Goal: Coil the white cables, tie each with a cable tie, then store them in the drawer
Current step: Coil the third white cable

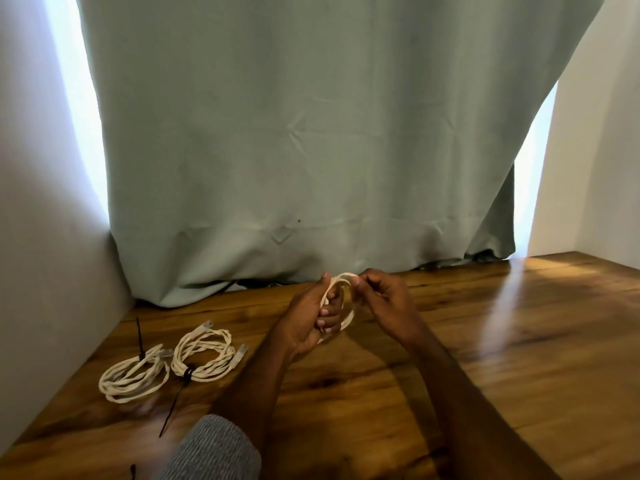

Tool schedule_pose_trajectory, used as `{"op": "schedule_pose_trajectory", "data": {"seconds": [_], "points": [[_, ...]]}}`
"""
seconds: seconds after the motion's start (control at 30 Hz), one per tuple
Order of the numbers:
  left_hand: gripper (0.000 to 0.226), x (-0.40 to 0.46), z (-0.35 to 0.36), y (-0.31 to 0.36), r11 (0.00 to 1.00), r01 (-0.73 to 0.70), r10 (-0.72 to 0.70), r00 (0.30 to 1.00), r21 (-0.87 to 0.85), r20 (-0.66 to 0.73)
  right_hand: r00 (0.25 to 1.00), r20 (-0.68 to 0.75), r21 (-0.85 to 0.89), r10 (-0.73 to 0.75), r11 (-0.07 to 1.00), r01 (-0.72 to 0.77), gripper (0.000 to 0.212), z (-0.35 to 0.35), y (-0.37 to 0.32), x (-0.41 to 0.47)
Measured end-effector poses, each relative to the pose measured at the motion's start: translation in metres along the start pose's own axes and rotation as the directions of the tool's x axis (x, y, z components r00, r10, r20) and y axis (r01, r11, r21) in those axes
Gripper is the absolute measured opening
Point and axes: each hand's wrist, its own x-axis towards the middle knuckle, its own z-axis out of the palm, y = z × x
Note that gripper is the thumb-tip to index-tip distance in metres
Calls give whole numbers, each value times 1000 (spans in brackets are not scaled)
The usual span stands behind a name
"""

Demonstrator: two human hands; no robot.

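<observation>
My left hand [310, 315] grips a small coil of white cable [341, 282], its fingers curled through the loops, just above the wooden table [485, 341]. My right hand [379, 296] pinches the top of the same coil from the right. Two more white cable coils lie on the table at the left. The far-left coil [133, 377] carries a black cable tie [139, 339] with its tail pointing up. The second coil [204, 355] carries a black tie [176, 400] whose long tail trails toward me. No drawer is in view.
A grey-green curtain [311, 150] hangs at the table's back edge, with bright window light at both sides. A pale wall [45, 254] borders the table on the left. A short black piece [132, 471] shows at the bottom edge, beside my grey sleeve [214, 448].
</observation>
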Motion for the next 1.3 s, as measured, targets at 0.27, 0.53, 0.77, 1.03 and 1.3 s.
{"op": "schedule_pose_trajectory", "data": {"seconds": [0.27,0.53,0.77,1.03,1.3], "points": [[53,-7,5,5,993,116,-111,973,-16,203,997,-63,58,50,997,-47,18,-3,-3,2],[40,-12,2,11,964,64,-2,972,-256,234,868,375,480,324,733,-482,37,3,-7,-1],[45,-16,4,8,983,27,-1,990,-183,143,872,240,473,427,733,-489,37,15,-13,-5],[40,-13,7,12,985,97,-68,979,-145,195,860,259,442,441,737,-511,44,2,-9,-4],[40,-22,-11,29,974,113,-72,976,-195,207,864,104,335,493,800,-497,32,-31,18,0]]}}
